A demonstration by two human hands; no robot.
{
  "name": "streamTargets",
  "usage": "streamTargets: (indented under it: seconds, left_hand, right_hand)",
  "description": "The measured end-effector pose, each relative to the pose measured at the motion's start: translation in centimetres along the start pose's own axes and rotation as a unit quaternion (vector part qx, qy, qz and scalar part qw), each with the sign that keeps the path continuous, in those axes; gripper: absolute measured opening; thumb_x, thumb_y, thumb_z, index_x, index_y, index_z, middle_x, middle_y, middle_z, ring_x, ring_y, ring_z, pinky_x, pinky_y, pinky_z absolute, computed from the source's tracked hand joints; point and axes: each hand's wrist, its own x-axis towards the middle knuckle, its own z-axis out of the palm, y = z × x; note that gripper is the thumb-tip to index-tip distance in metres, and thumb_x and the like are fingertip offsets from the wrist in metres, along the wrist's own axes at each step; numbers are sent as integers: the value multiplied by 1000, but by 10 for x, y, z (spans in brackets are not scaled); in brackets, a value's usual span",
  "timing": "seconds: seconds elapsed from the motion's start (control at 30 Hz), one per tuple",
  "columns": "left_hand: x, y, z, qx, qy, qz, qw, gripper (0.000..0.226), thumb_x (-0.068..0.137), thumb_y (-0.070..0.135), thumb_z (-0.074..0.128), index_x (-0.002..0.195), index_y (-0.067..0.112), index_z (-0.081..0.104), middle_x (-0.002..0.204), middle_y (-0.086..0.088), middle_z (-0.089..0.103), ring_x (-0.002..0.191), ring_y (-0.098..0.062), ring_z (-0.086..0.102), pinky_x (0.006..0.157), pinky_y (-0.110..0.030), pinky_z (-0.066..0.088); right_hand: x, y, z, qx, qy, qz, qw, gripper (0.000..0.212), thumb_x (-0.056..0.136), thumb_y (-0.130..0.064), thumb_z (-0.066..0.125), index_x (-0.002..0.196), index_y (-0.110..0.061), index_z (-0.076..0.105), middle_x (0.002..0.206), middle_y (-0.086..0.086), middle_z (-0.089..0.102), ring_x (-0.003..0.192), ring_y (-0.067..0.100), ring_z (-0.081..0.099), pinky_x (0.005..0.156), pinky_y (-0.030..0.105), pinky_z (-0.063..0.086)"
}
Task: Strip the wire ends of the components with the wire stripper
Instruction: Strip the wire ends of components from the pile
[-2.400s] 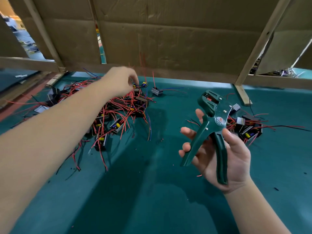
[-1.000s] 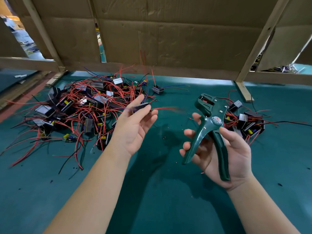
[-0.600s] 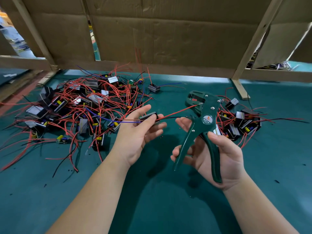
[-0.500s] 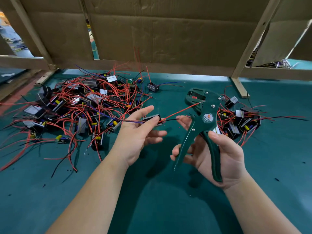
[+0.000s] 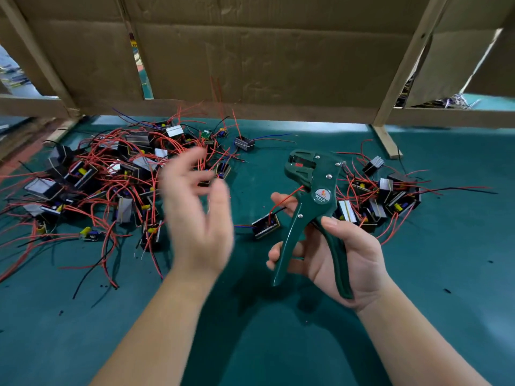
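My right hand grips the handles of the green wire stripper, jaws pointing up and away. A small black component sits just left of the stripper. Its red wire runs up past my right fingers to the stripper's head. I cannot tell if the component hangs from that wire or lies on the mat. My left hand is blurred, held up with fingers spread and nothing in it, left of the component. A large pile of components with red wires lies at the left. A smaller pile lies right of the stripper.
The work surface is a green mat. A cardboard wall on a wooden frame closes the back. A wooden post stands on the mat at the back right.
My left hand brought a component from the left pile to the stripper, fed its red wire to the jaws, then let go and pulled back open. The component now stays by the stripper.
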Motion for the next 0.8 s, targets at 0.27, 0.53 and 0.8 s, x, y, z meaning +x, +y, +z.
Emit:
streamTargets:
  seconds: [0.27, 0.53, 0.8]
  left_hand:
    - [-21, 5, 31, -121, -253, -225, 933, 25, 93, 40, 47, 113, 28, 53, 85, 19, 69, 64, -5, 59, 61, -22, 49]
    - [1, -6, 4, -126, -129, -324, 928, 21, 97, 21, 55, 81, 20, 68, 57, 6, 62, 44, 0, 44, 48, -14, 40]
    - [8, -3, -7, -103, -148, -296, 938, 20, 90, 21, 65, 71, 21, 70, 59, 2, 57, 47, -7, 42, 46, -16, 40]
  right_hand:
    - [-3, 1, 0, -3, -37, 13, 999, 76, 67, -29, 82, 132, -2, 53, 105, 24, 63, 80, 43, 66, 80, 57, 52]
    - [-3, -8, -9, -56, 34, -2, 998, 87, 61, -31, 84, 137, -7, 48, 128, 20, 61, 77, 41, 66, 76, 53, 54]
    - [-5, -6, -11, -100, 44, 91, 990, 82, 59, -34, 87, 128, -3, 57, 90, 25, 60, 75, 45, 61, 75, 58, 50]
